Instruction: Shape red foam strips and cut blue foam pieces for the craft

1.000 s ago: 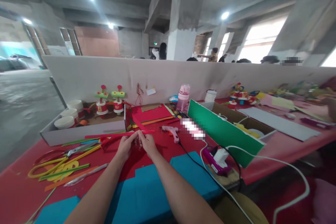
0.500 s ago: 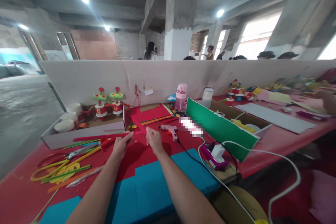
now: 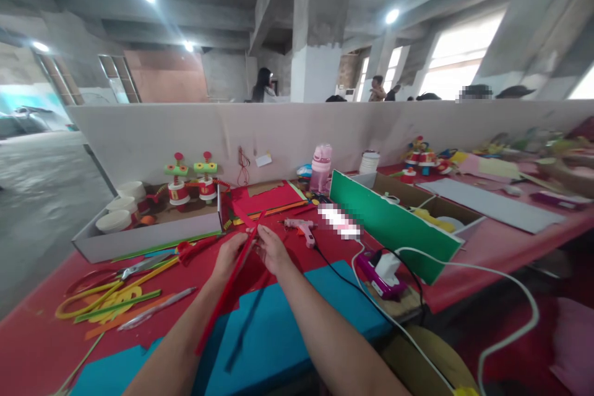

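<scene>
A long, narrow red strip [image 3: 226, 297], which looks like paper, slants from the fingertips of both hands down toward me, across my left forearm and above the blue sheets. My right hand [image 3: 273, 251] pinches it near its far end. My left hand [image 3: 231, 255] is closed against the same strip just beside, its fingertips partly hidden behind it. Right of my hands lies a pink glue gun [image 3: 304, 230] on the red table cover. Beyond them is a red sheet [image 3: 266, 197].
Scissors [image 3: 139, 267], yellow and green strips and a pen [image 3: 158, 308] lie at left. Behind them stands a white box [image 3: 153, 237] with cups and small figures. Blue sheets [image 3: 273, 334] lie along the front. At right are a green-sided box [image 3: 394, 229], a purple power strip [image 3: 380, 278] and white cable.
The red strip has swung from lying sideways to the left to slanting down toward me. My left hand has moved right, closer to my right hand.
</scene>
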A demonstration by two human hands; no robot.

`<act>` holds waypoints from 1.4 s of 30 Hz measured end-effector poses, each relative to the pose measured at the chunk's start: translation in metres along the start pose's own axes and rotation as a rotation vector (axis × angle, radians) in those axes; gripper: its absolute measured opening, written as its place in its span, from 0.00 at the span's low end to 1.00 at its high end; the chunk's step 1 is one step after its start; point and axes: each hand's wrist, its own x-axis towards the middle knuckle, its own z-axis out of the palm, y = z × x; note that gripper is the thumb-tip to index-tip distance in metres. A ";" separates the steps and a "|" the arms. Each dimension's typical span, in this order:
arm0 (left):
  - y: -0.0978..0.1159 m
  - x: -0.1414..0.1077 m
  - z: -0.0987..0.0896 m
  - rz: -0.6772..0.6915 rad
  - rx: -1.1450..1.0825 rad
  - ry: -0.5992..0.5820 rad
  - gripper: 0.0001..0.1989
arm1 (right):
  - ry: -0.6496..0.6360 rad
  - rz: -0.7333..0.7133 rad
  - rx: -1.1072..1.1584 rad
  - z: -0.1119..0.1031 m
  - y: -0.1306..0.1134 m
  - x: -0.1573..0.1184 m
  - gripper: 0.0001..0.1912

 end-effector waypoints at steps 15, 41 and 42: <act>-0.006 0.009 -0.024 -0.388 -0.581 0.052 0.12 | -0.297 0.213 -0.360 -0.003 0.004 -0.014 0.20; -0.002 0.002 -0.010 -0.450 -0.426 -0.102 0.15 | -0.171 0.322 0.035 -0.005 -0.003 -0.008 0.13; -0.001 0.001 -0.010 -0.474 -0.444 -0.104 0.15 | -0.178 0.320 0.025 -0.006 -0.003 -0.007 0.14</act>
